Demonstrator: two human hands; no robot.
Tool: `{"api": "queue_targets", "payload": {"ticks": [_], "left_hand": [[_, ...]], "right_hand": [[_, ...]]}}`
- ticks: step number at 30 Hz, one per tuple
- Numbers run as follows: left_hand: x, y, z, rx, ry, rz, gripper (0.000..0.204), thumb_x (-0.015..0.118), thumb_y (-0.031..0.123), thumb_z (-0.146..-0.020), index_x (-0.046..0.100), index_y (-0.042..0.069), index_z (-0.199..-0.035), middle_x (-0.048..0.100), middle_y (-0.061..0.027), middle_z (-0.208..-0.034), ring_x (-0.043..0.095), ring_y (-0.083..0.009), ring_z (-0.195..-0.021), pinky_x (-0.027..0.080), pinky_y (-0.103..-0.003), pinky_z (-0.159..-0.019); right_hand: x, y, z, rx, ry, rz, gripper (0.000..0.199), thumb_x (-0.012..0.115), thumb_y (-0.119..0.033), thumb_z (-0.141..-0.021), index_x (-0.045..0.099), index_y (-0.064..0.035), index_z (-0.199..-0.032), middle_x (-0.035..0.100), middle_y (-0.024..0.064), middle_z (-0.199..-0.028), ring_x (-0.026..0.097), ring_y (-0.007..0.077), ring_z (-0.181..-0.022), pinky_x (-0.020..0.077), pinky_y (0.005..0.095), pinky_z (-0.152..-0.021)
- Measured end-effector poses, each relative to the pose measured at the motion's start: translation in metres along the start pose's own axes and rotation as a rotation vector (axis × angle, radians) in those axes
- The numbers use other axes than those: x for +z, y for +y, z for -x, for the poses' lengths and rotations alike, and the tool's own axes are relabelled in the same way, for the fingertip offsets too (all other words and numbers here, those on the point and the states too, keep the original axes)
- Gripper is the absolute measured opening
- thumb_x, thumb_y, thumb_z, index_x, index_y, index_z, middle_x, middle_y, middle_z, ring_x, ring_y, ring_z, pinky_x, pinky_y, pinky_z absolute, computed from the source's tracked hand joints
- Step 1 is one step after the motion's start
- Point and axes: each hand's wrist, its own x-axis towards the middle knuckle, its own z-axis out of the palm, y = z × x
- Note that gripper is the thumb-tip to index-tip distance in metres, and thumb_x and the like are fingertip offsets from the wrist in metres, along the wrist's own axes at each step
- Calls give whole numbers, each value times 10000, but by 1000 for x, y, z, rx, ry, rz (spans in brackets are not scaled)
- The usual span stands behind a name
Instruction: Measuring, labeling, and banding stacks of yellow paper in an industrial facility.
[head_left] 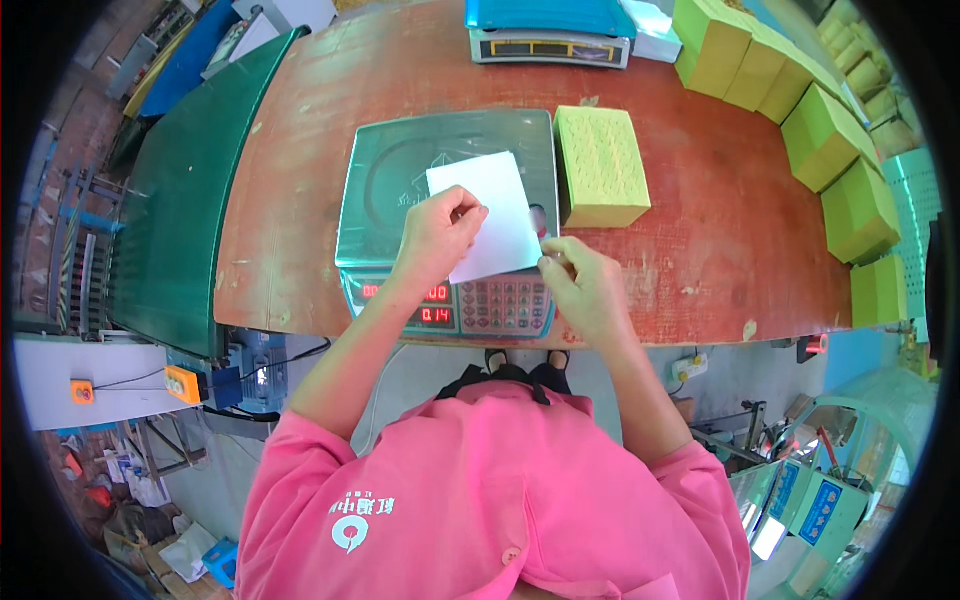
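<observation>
Evidently mid-way through handling a white sheet (490,212) over the steel pan of a weighing scale (400,180). Left hand (437,233) pinched shut on the sheet's lower left edge, fingers curled over it; right hand (585,283) closed on the lower right corner, something small perhaps between its fingertips, too blurred to tell. Sheet lifted slightly, tilted, not lying flat on the pan. Yellow-green box (600,165) just beside the scale on the reddish table (720,240), more of the same stacked well apart at the far right. Next move judged to call for a steady two-handed grip, both edges kept level above the pan.
</observation>
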Motion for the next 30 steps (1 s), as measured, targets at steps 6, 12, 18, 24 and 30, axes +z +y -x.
{"api": "queue_targets", "payload": {"ticks": [6,12,18,24,30], "left_hand": [[-7,-5,-7,-165,-83,197,165,644,174,-914,633,11,-890,607,-35,-736,576,-77,-590,462,-224,-490],[-17,-2,-14,-273,-160,316,303,605,318,-957,626,24,-889,630,-52,-757,604,-100,-598,481,-233,-505],[-24,-9,-17,-347,-219,525,332,632,368,-941,603,51,-845,631,-42,-765,625,-114,-608,497,-249,-547],[-25,-8,-20,-374,-248,623,329,641,379,-933,606,54,-895,653,-64,-801,655,-136,-647,522,-264,-562],[-26,-16,-25,-350,-293,638,311,609,354,-955,620,45,-987,676,-85,-843,685,-164,-712,570,-300,-613]], "right_hand": [[3,-9,-7,-51,7,-121,187,637,-71,-849,673,-12,-1023,675,146,-932,610,192,-699,497,329,-656],[30,-14,-20,-233,-50,-338,132,615,-39,-860,673,-19,-978,603,170,-1238,641,211,-909,523,330,-772],[42,-14,-24,-330,-68,-385,110,608,-35,-863,666,-5,-952,588,183,-1282,633,240,-1055,524,340,-852],[44,-17,-25,-298,-69,-441,99,599,-17,-865,662,7,-937,607,184,-1250,637,235,-1038,523,336,-850],[49,-11,-27,-292,-47,-509,100,586,5,-866,654,24,-936,617,184,-1235,633,218,-1039,522,327,-857]]}}
